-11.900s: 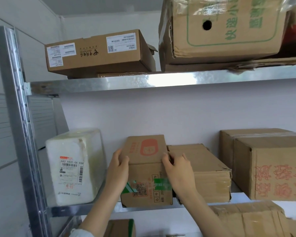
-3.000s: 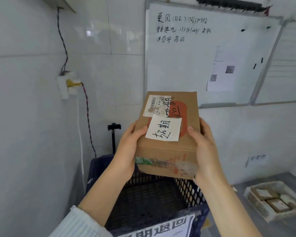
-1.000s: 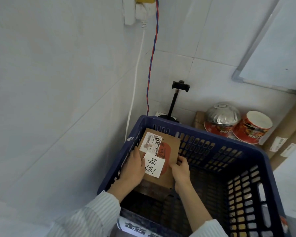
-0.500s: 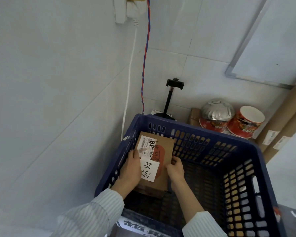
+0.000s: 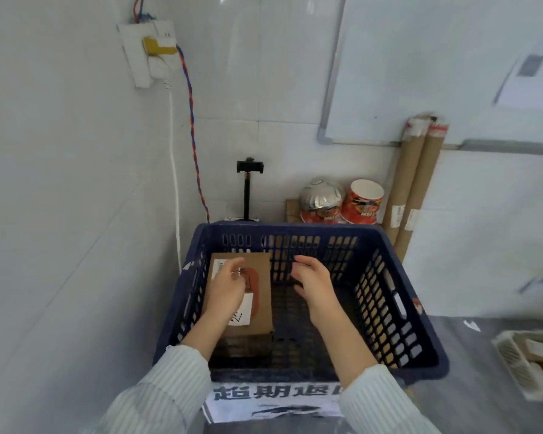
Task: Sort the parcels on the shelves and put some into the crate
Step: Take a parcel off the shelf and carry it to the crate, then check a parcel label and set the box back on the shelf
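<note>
A brown cardboard parcel (image 5: 261,296) with white labels and a red mark lies flat on the bottom of the dark blue slatted crate (image 5: 398,305), against its left wall. My left hand (image 5: 224,288) hovers just above the parcel with loosely curled fingers and holds nothing. Over the bare middle of the crate floor, my right hand (image 5: 311,281) is also relaxed and holds nothing. A white paper sign (image 5: 273,399) with dark characters hangs on the crate's near wall.
The crate stands in a tiled corner. Behind it are a black phone stand (image 5: 248,189), two instant-noodle cups (image 5: 361,202) and cardboard tubes (image 5: 411,183) leaning on the wall. A cable (image 5: 192,126) runs down from a wall socket. A white basket (image 5: 527,361) sits at the right.
Both hands have let go of the parcel and lifted off it; it now rests on the crate floor. My right hand has moved to the right, away from the parcel.
</note>
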Available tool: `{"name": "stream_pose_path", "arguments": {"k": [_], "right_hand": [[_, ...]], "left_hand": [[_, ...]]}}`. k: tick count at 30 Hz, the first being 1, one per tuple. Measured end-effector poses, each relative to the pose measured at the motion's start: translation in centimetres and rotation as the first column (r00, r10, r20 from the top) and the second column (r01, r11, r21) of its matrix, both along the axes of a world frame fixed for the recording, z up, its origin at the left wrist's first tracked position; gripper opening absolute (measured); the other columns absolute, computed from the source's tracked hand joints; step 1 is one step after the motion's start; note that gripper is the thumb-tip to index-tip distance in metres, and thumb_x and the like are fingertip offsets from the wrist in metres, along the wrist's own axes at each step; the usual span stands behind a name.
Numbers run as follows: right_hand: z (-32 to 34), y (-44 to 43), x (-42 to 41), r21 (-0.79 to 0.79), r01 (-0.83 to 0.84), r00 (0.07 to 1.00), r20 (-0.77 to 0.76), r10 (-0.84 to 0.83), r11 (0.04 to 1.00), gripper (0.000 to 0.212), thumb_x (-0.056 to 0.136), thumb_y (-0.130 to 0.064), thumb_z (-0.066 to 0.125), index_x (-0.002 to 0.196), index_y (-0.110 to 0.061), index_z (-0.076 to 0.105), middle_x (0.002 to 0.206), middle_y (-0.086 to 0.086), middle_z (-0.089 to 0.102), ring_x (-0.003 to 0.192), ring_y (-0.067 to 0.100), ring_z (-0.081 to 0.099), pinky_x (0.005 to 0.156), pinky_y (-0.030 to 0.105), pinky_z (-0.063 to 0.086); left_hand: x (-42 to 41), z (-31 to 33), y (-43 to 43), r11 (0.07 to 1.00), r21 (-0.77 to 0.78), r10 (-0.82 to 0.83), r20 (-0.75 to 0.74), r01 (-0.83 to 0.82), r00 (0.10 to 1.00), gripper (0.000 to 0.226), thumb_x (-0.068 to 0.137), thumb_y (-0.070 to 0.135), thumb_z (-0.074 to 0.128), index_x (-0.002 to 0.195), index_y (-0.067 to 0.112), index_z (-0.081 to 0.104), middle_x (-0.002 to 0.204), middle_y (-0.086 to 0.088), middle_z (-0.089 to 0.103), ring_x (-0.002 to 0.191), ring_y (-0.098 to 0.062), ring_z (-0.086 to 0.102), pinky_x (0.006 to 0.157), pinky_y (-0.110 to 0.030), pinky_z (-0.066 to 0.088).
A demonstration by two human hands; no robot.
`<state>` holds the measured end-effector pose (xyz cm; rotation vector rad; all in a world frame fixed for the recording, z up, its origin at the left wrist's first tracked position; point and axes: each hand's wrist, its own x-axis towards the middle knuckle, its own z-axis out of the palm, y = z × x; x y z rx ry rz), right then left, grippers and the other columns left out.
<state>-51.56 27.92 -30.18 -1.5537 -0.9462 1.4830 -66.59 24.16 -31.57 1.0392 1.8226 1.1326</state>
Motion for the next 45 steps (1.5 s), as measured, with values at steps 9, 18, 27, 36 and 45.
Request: {"name": "stream_pose_path", "arguments": {"k": [9,18,27,36,45], "right_hand": [[6.8,-11.5,7.6,0.316,0.326,0.944,-0.061,-0.323,0.891,0.022,0.096,-0.010,0.051,0.105,-0.026,0.063,0.107,-0.010,0.065,0.110,0.013,0.060,0.101,0.036,0.046],[11.3,-30.2,19.1,0.567,0.565,0.721,0.014,-0.693,0.599,0.026,0.085,0.006,0.060,0.100,-0.014,0.068,0.092,-0.006,0.066,0.084,0.003,0.060,0.080,0.028,0.047],[16.9,-47.2,27.2,0.634,0.724,0.376,-0.031,-0.926,0.272,0.027,0.089,0.000,0.054,0.091,-0.023,0.067,0.095,-0.004,0.070,0.095,0.021,0.066,0.083,0.026,0.050],[17.1,-62.0,32.7,0.630,0.769,0.206,-0.090,-0.974,0.104,0.026,0.089,0.003,0.054,0.093,-0.017,0.069,0.096,-0.002,0.071,0.094,0.015,0.066,0.081,0.022,0.051],[18.5,-75.0,41.6,0.663,0.744,0.127,-0.014,-0.992,0.086,0.030,0.092,0.002,0.052,0.093,-0.023,0.069,0.097,-0.004,0.071,0.097,0.018,0.066,0.087,0.032,0.052]], "left_hand": [[8.3,8.9,-5.8,0.918,0.307,-0.316,0.187,0.250,0.930,0.037,0.096,-0.001,0.044,0.112,0.028,0.062,0.121,0.009,0.059,0.119,-0.009,0.053,0.102,-0.027,0.042],[20.5,13.8,-16.6,0.694,0.467,-0.706,0.288,0.548,0.647,0.037,0.097,-0.003,0.041,0.102,0.027,0.063,0.124,0.003,0.059,0.116,-0.015,0.056,0.094,-0.031,0.046],[33.1,17.6,-30.0,0.324,0.623,-0.938,0.113,0.712,0.328,0.040,0.096,-0.003,0.043,0.103,0.029,0.066,0.109,0.022,0.063,0.116,-0.007,0.056,0.101,-0.028,0.044],[42.4,19.0,-44.6,0.104,0.589,-0.994,0.047,0.801,0.094,0.041,0.096,-0.004,0.042,0.107,0.027,0.066,0.118,0.012,0.062,0.117,-0.004,0.054,0.100,-0.030,0.043],[52.1,20.3,-57.9,0.054,0.618,-0.998,0.042,0.784,0.035,0.045,0.096,-0.003,0.041,0.104,0.033,0.066,0.114,0.022,0.061,0.109,0.011,0.052,0.086,-0.012,0.039]]}}
